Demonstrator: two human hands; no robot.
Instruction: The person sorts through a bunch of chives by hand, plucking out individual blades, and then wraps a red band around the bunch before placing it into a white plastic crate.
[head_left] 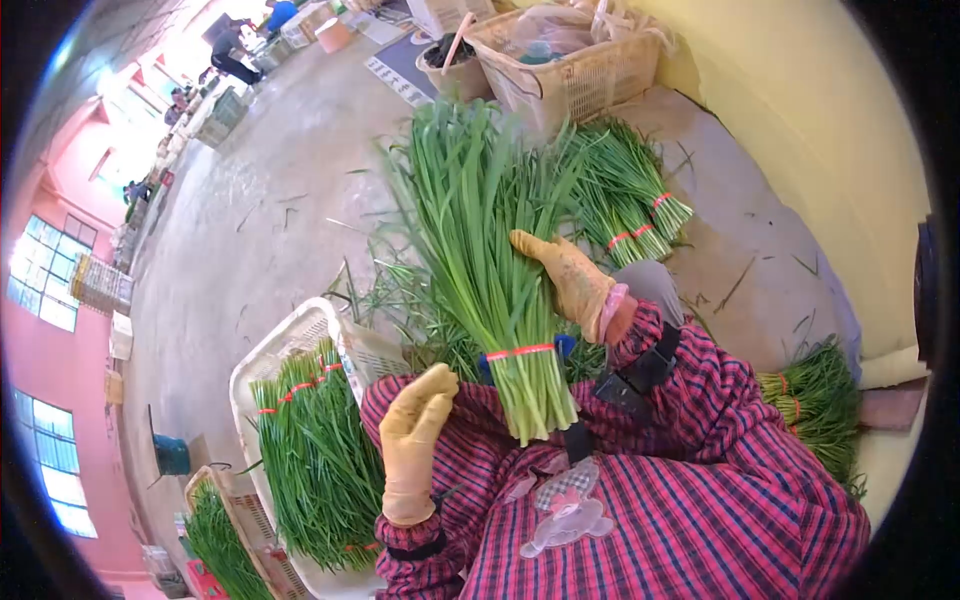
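A bunch of garlic chives point(490, 250), bound near its pale cut ends by a red band point(520, 351), stands tilted in front of my body with the leaves pointing away. My right hand point(575, 280), in a stained yellowish glove, grips the bunch at its right side, the fingers partly hidden by leaves. To the left of the cut ends, my left hand point(412, 440) is raised in a similar glove. Its fingers are loosely bent, and nothing shows in them. Behind the band, a blue object point(565, 346) is mostly hidden.
Banded chive bunches lie on the floor point(635, 200), fill a white basket point(325, 310) at left and sit at right point(810, 410). Loose leaves point(400, 290) are scattered ahead. A crate with plastic bags point(575, 80) and a bucket point(455, 75) stand beyond. People point(232, 50) are far off.
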